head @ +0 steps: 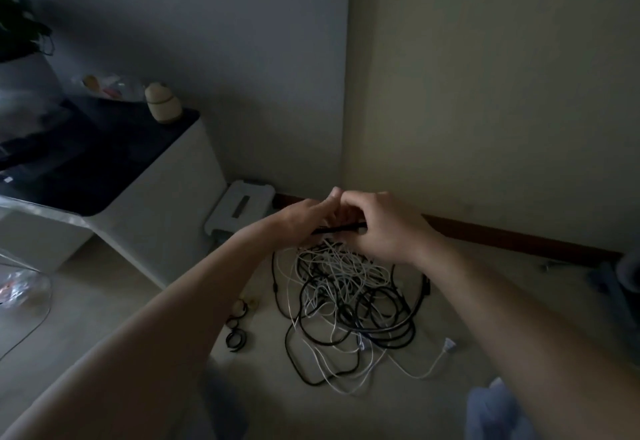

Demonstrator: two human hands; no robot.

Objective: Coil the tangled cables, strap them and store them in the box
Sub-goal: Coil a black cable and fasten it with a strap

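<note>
Floor (138,318): pale, dim.
Box (239,211): white, beyond left hand (301,220).
Tangle (346,294): below right hand (384,232).
Grip: both clasped black cable (341,229).

both forearms (194,301) bare right up to the frame edge, left hand (304,221) and right hand (384,228) bare too, pale blue fabric (495,408) low right, possibly clothing.

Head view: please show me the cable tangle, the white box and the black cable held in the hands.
cable tangle (346,284), head view, middle of the heap.
white box (258,194), head view, its top face.
black cable (341,229), head view, its exposed middle stretch.
</note>
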